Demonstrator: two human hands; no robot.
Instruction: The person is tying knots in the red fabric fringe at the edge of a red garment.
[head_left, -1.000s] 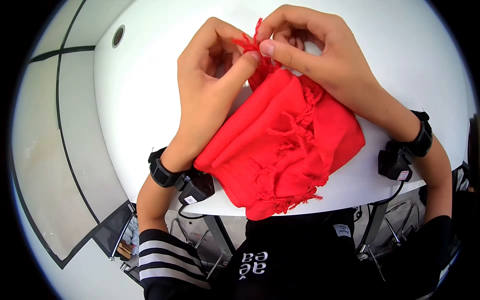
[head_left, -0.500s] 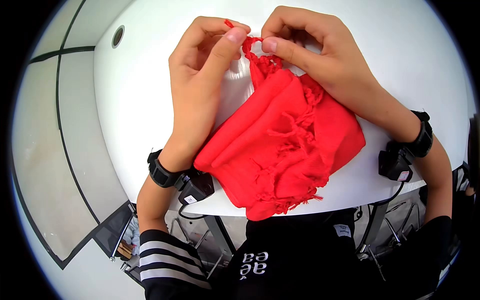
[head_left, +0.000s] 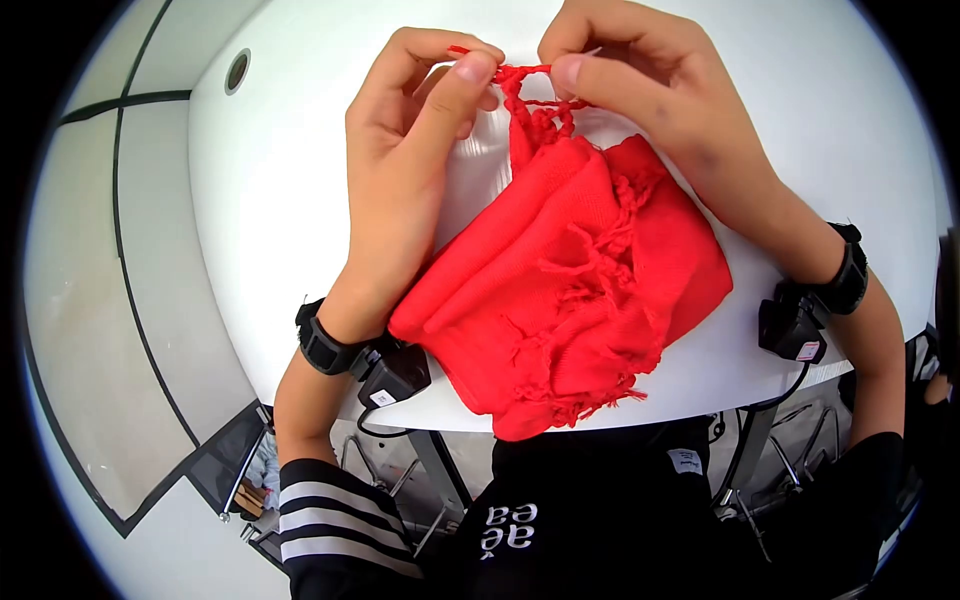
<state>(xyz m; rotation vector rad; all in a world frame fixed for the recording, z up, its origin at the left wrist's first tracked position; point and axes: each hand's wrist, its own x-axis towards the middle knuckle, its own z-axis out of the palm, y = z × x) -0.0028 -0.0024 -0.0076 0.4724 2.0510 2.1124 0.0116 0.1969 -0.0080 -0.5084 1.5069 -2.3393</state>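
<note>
A bunched red fringed scarf (head_left: 570,270) lies on the white table in front of me, with twisted tassels down its middle and along its near edge. At its far end, a red tassel strand (head_left: 525,70) is stretched between my two hands. Thumb and forefinger of my left hand (head_left: 415,120) pinch one end, and a short red tip pokes out above them. My right hand (head_left: 650,95) pinches the other side of the strand; its other fingers are curled and partly hidden. Below the strand, more knotted fringe hangs down to the cloth.
The white table (head_left: 280,200) has a round cable hole (head_left: 237,72) at its far left. Black wrist straps carry boxy black devices, one by the left wrist (head_left: 393,380) and one by the right (head_left: 790,325), with cables running off the near table edge.
My right hand has moved slightly away and to the right, drawing the strand out longer. The far fringe has lifted and shifted right; my left hand has barely moved.
</note>
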